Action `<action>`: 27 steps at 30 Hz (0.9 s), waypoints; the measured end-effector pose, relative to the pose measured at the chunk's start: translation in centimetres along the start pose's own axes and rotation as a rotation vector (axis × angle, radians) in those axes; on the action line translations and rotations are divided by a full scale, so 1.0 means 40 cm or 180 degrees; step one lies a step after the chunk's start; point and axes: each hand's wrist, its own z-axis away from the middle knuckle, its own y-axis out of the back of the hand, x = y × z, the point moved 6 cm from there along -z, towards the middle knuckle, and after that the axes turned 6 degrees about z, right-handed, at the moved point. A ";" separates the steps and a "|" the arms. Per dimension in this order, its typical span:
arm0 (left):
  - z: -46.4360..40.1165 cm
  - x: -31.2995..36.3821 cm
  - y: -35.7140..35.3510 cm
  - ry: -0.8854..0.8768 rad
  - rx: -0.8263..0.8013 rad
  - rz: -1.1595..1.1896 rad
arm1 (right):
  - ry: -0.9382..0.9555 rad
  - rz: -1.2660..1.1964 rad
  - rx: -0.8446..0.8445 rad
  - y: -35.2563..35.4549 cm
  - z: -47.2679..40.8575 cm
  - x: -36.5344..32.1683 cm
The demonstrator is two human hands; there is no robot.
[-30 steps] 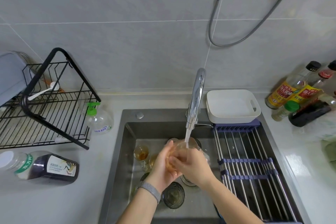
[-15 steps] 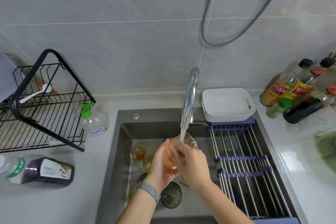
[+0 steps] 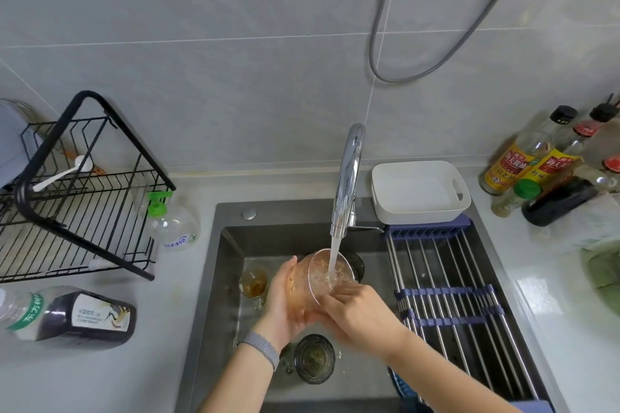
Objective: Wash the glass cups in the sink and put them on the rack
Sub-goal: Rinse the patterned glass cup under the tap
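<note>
Two hands on one glass cup (image 3: pixel 318 278) under tap stream (image 3: pixel 333 255): left hand (image 3: pixel 285 305) cradles it, right hand (image 3: pixel 355 315) apparently grips the rim.

Three glass cups (image 3: pixel 318 282), two racks (image 3: pixel 77 204), six bottles (image 3: pixel 510 161), two hands (image 3: pixel 288 302).

**Colours at the sink**

The rack (image 3: pixel 80 191) was black wire. The sink (image 3: pixel 228 278) was dark grey steel, its roll-up mat (image 3: pixel 449 305) silver with blue bands. The basin (image 3: pixel 419 191) was white, the soap pump (image 3: pixel 157 206) green, the watch strap (image 3: pixel 260 347) grey mesh.
</note>
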 end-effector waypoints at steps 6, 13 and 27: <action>0.009 0.019 -0.018 -0.0527 -0.0128 0.0018 | -0.1590 -0.0860 0.0598 0.003 -0.004 -0.008; -0.008 0.026 0.010 -0.0105 -0.0122 -0.0044 | 0.0472 0.0211 0.0215 0.001 0.019 0.015; -0.039 -0.003 0.019 -0.0295 0.0210 -0.0306 | -0.0218 -0.0230 0.0173 -0.010 0.020 -0.015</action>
